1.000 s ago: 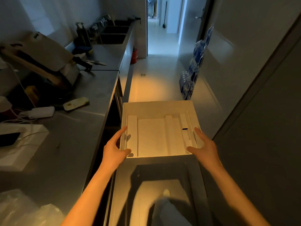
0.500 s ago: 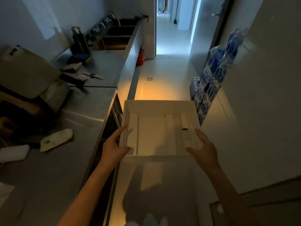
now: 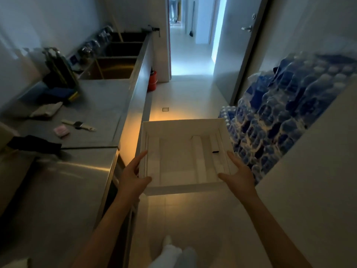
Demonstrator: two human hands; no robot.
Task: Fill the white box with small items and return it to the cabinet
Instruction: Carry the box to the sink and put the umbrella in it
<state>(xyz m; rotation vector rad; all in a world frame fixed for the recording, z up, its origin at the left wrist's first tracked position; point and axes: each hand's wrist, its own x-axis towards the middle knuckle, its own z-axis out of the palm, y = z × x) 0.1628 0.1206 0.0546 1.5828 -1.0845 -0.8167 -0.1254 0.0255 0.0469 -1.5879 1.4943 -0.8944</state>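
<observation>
Above floor beside steel counter edge: open white cardboard box gripped between left hand and right hand, fingers along side walls.

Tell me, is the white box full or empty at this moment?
Almost empty. The white box is open on top, held by the left hand and right hand; inside show white dividers and one small dark item.
</observation>
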